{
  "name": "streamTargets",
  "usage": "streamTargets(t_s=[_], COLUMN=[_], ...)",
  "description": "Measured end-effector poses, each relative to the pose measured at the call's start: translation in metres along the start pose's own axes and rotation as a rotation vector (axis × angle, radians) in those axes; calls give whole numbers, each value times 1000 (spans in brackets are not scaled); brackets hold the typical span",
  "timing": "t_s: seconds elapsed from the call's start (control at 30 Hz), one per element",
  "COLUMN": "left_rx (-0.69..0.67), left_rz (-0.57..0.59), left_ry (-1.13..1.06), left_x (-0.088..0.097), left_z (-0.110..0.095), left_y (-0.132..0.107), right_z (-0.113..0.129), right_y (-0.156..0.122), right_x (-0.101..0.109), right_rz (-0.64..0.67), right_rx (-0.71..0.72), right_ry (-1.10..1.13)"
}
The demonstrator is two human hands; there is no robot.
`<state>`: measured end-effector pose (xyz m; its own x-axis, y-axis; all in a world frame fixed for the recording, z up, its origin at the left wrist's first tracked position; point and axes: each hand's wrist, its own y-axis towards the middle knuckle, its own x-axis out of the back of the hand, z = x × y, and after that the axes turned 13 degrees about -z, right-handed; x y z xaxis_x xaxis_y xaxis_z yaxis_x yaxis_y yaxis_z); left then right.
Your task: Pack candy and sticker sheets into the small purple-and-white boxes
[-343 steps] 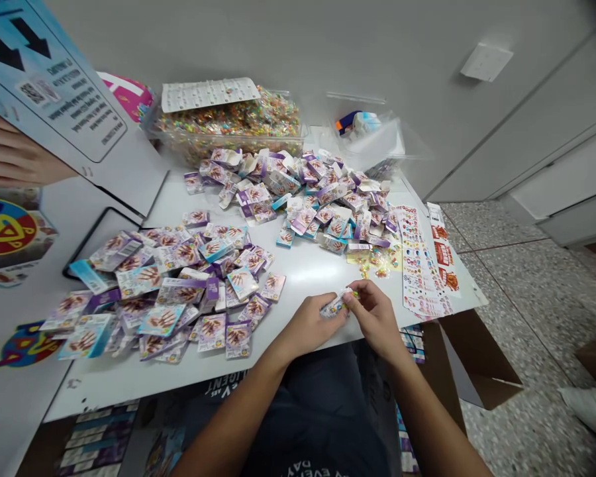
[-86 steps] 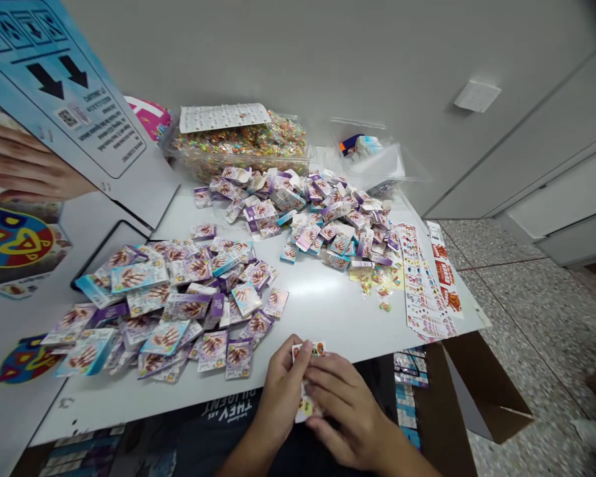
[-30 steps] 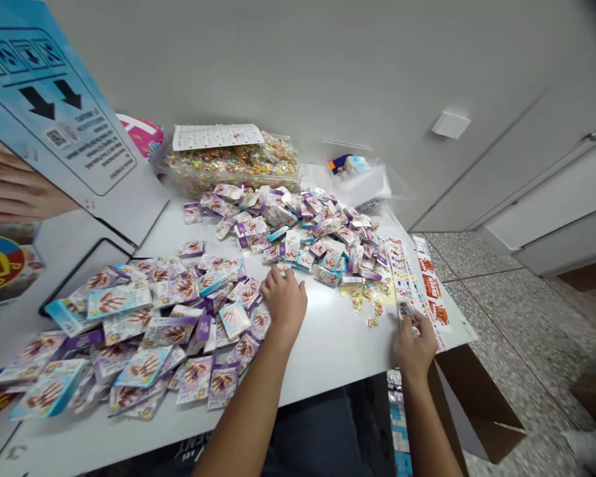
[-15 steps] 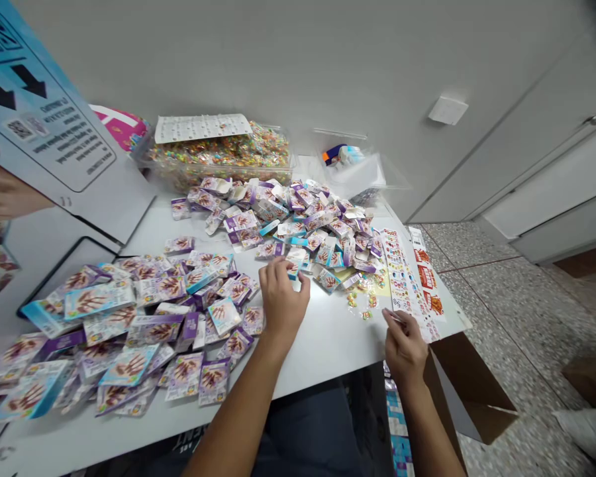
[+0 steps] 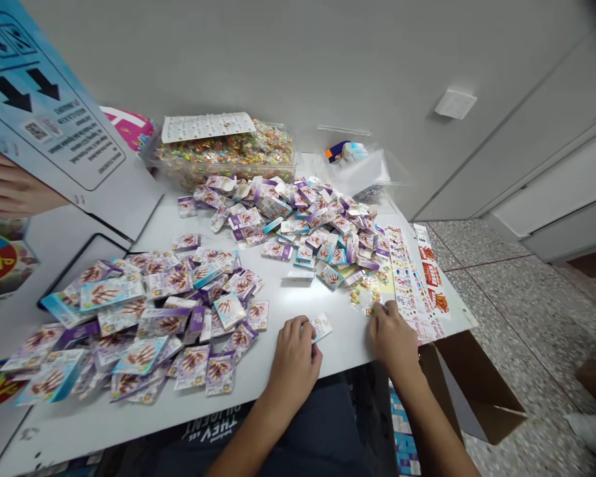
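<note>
My left hand (image 5: 294,354) is low over the white table (image 5: 347,351), its fingers closed on a small white-and-blue carton (image 5: 322,327) that shows past the fingertips. To the right, my right hand (image 5: 393,334) has its fingers pinched together at the edge of several small clear packets of colourful pieces (image 5: 365,296). What lies in that pinch, if anything, is mostly hidden. Beyond both hands spreads a heap of small open-flapped boxes (image 5: 318,218) printed with hands. A second pile of closed boxes (image 5: 169,324) covers the table's left side.
A clear bin (image 5: 228,165) full of colourful packets stands against the wall, with a printed sheet on top. Another clear bin (image 5: 365,175) holds papers. Sticker sheets (image 5: 408,285) lie along the right edge. An open cardboard box (image 5: 477,391) sits below, and a large printed carton (image 5: 64,132) rises left.
My left hand has come back from the open-box heap toward the table's near edge with a small carton. My right hand has moved slightly left, to the clear packets.
</note>
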<state>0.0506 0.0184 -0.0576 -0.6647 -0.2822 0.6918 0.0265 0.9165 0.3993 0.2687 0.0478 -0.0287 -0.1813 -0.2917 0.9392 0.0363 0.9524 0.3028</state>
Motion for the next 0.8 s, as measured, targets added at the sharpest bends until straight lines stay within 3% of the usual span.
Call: streamTargets(t_s=[0.2, 0.3, 0.4, 0.6, 0.8], left_rx=[28, 54, 200, 648, 716], left_rz=[-3, -48, -91, -123, -118], left_ry=[19, -76, -331, -889, -1048], left_x=[-3, -7, -8, -2, 1], left_z=[-2, 3, 7, -1, -9], left_y=[3, -1, -8, -15, -13], right_z=[8, 5, 3, -7, -28], right_y=[14, 16, 14, 8, 13], right_x=[3, 1, 2, -5, -13], right_rz=[124, 177, 191, 178, 160], right_rx=[117, 145, 166, 164, 152], right_ry=[-54, -63, -49, 102, 236])
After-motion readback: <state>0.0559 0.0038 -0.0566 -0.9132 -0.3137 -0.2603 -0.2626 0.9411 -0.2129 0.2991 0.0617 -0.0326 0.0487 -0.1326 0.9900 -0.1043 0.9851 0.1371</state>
